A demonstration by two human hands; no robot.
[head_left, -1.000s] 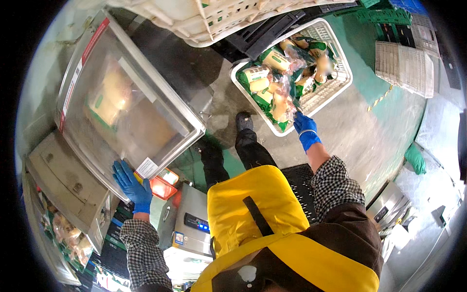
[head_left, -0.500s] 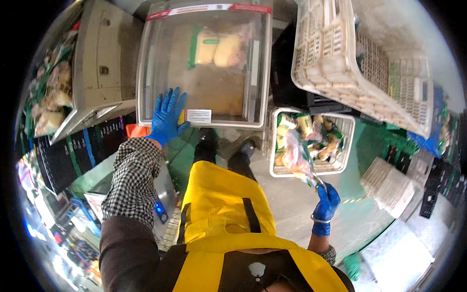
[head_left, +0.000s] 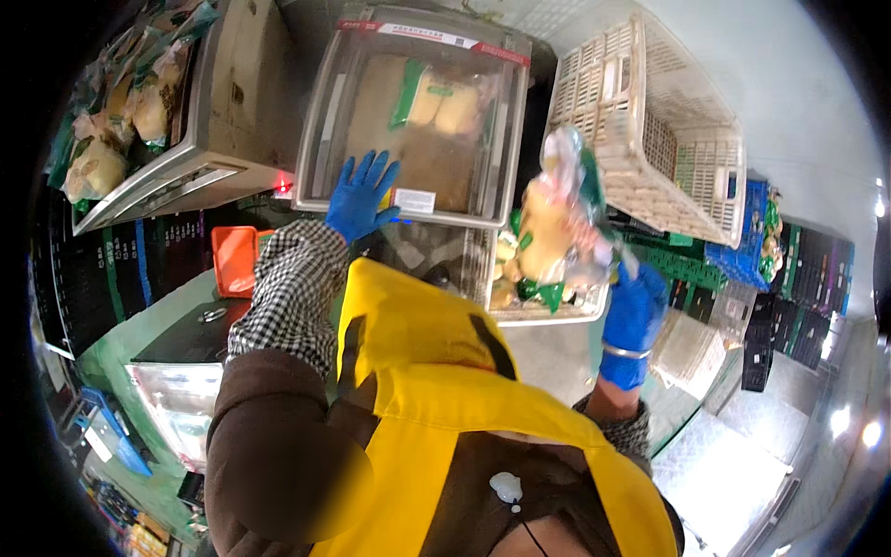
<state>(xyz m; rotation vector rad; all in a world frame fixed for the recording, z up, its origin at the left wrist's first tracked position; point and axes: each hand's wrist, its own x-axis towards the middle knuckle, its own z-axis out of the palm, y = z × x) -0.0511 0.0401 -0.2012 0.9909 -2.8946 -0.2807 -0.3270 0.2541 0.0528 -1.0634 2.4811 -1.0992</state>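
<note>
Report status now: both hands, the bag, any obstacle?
Left hand flat on clear lid. Right hand grips clear food bag, raised above white crate. Nothing blocking.

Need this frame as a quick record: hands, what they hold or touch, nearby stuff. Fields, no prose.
left hand: blue glove, flat on the clear lid of the machine
under lid: one green-and-clear pack of pale produce
right hand: blue glove, raised, gripping a clear bag of produce
below bag: white crate with more packs
upper right: empty white crate, tilted
far left: tray of bagged produce
</note>
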